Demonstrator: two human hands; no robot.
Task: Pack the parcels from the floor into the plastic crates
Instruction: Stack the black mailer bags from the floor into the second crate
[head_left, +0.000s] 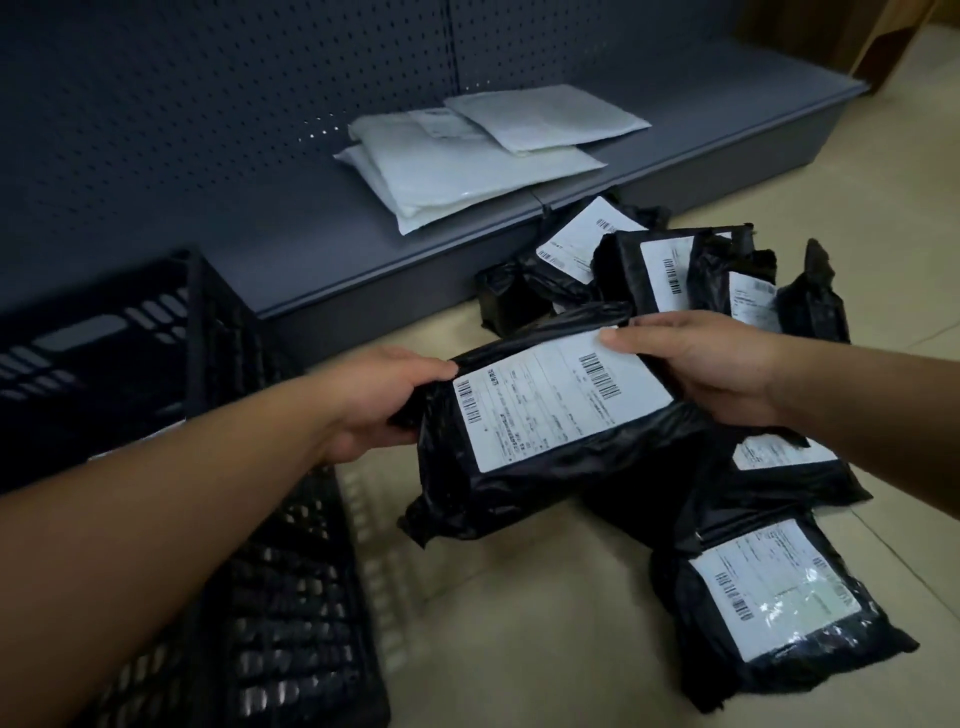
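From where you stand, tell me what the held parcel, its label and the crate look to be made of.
Held parcel: thin glossy black plastic film, by its wrinkles and sheen. Its label: matte white paper, printed with barcodes; possibly a sticker. Crate: rigid black plastic, by its moulded lattice walls. Left hand and right hand grip the parcel.

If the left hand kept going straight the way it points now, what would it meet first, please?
The left hand points right along the black parcel it grips; beyond that, probably the right hand on the far edge, though depth is unclear.
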